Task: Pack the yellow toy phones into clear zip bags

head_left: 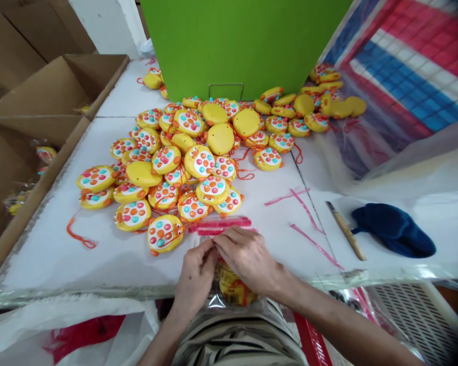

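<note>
Pinching the top of a clear bag [216, 302] between left hand [196, 272] and right hand [248, 256], with fingertips pressed close together. Holding it at six o'clock, by the table [110, 274] edge, with something yellow inside. From there, seeing yellow toys [200, 161] heaped at eleven, pink strips [223, 223] at twelve, and a knife [346, 232] near three.

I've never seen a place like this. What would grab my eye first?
Probably the big heap of yellow toys with coloured dots, spread mid-table before a bright green panel. Next, at the table's near edge, the left hand and right hand meet over a clear packet with something yellow inside. A dark blue object stands out at right.
</note>
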`<state>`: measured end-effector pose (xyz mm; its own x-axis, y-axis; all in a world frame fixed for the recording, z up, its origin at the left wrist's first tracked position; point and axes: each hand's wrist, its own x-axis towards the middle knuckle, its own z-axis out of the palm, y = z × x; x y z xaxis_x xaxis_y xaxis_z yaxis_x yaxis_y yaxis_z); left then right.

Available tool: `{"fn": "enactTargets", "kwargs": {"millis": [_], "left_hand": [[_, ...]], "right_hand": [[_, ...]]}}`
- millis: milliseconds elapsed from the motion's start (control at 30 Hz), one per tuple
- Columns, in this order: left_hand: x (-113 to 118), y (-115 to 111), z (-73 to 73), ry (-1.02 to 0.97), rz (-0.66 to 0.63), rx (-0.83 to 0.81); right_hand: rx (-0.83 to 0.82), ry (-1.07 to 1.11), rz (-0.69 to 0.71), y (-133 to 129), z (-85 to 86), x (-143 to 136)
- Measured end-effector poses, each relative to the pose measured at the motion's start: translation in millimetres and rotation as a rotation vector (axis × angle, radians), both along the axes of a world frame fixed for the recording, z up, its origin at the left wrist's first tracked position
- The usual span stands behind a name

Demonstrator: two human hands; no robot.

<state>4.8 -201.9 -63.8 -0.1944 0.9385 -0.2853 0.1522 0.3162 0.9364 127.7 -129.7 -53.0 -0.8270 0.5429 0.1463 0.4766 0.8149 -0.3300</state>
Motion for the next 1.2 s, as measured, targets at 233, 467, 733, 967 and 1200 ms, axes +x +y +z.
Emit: {"fn": "enactTargets", "kwargs": {"millis": [233, 467, 733, 967, 1200], "left_hand": [[1.2, -6.5, -13.2, 0.116, 0.035, 0.011], [-7.4, -9.6, -20.2, -0.139, 0.115, -0.040], [-6.2, -9.4, -20.2, -0.274, 0.140, -0.096], [-6.6, -13.1, -22.7, -0.235, 0.139, -0.073], [-12.2, -20.9, -29.3, -0.146, 0.177, -0.078]], "right_hand": [[-0.082, 0.156, -0.263, 21.3, -14.4, 30.2], [0.076, -0.185, -0.911, 64.8, -43.7, 169.1], [-0.223, 0.027, -0.684, 31.1, -13.3, 152.5], [-0.903, 0.362, -0.380, 30.0, -32.9, 73.2], [-1.013, 0.494, -0.309, 29.2, -44.1, 80.2]]}}
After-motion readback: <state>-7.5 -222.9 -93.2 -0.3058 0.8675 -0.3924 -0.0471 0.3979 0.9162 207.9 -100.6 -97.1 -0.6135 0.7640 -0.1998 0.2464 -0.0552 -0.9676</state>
